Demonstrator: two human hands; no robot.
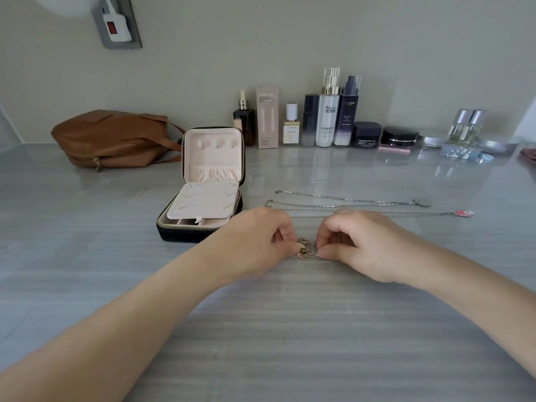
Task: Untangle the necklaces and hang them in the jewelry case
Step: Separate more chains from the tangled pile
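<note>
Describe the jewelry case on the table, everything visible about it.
The jewelry case is small and square, dark outside, with a metal zipper round its rim. It stands open, lid upright. The pale pink lining of the lid has three hook tabs above a gathered pocket. A padded panel with small slits lies tilted over the base compartments. No necklace hangs in it. It rests on the grey table, left of the hands, which do not touch it.

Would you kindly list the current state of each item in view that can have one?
Jewelry case: unzipped, lid upright, hooks bare.
Tangled necklace: bunched on the table, pinched from both sides.
Two silver necklaces: laid out straight, not yet hung.
Left hand: grip closed on the tangle.
Right hand: grip closed on the tangle.
Brown bag: lying on its side.
Cosmetic bottles: upright, capped.
</note>
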